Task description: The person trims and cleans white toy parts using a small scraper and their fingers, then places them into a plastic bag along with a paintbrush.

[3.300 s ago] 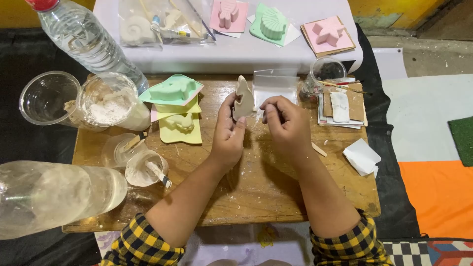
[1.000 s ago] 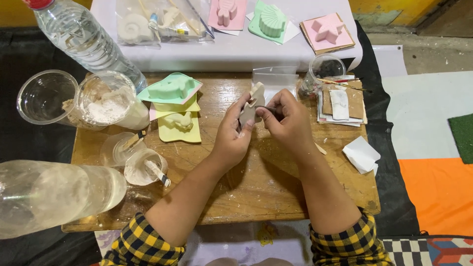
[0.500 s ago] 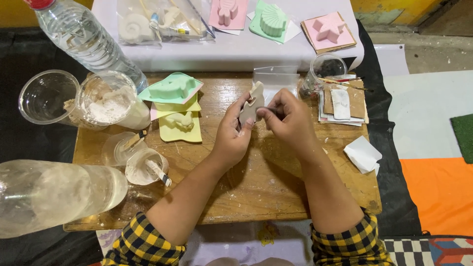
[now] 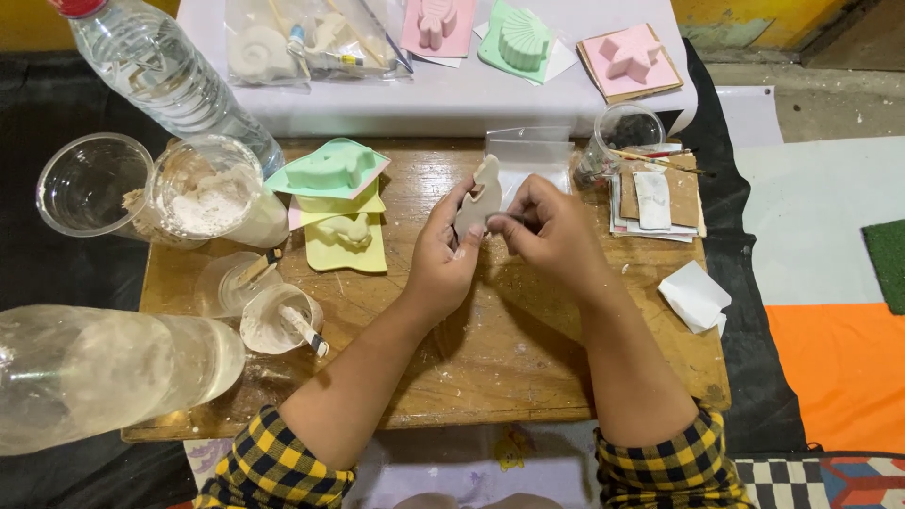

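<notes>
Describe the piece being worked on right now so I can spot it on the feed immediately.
Start at the wooden board in the middle and follow both forearms up to where the hands meet near its far edge. The small off-white plaster cast is pinched upright between the left hand and the right hand. Unlike the neighbouring shapes, it sits in no coloured mould.

Craft workstation for plaster casting, set up at floor level: a powder-dusted wooden board (image 4: 490, 368) carries coloured moulds (image 4: 330, 170), a cup of white powder (image 4: 203, 193), mixing cups with a stir stick (image 4: 278, 320), water bottles (image 4: 160, 75) and cast figures on a white table (image 4: 443, 104).
</notes>
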